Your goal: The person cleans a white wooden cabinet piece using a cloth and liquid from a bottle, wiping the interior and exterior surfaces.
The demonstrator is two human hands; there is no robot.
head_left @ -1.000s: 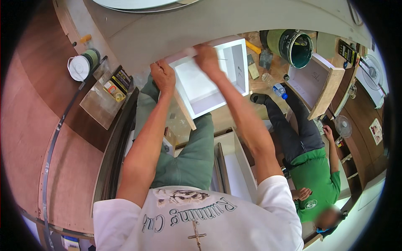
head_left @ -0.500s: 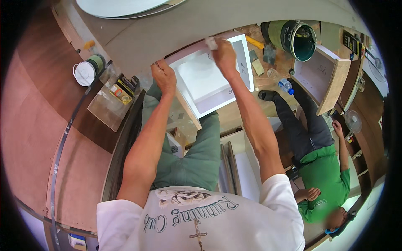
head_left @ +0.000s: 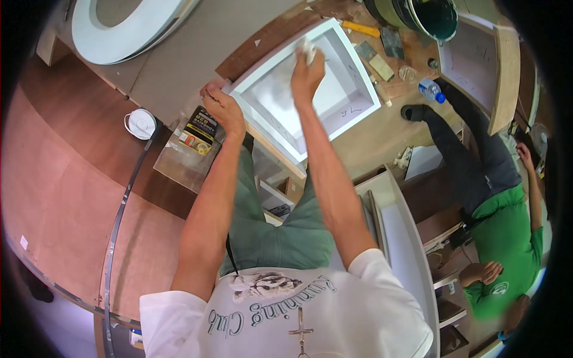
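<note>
A white open drawer box with a pale wooden front rests tilted in front of me, with dark pen marks on its inner walls. My left hand is closed at the left end of the wooden front, fingers curled over its edge. Inside the box, near its far left wall, my right hand pinches a crumpled white cloth. The cloth is slightly blurred.
To the left are a white-lidded can and a black-and-yellow box. Beyond the drawer lie a yellow-handled tool, a bucket and a water bottle. A person in green sits at right, legs stretched out.
My right hand with the cloth has shifted along the far side of the drawer's inside. My left hand stays at the same corner. The whole view has swung, moving the surroundings.
</note>
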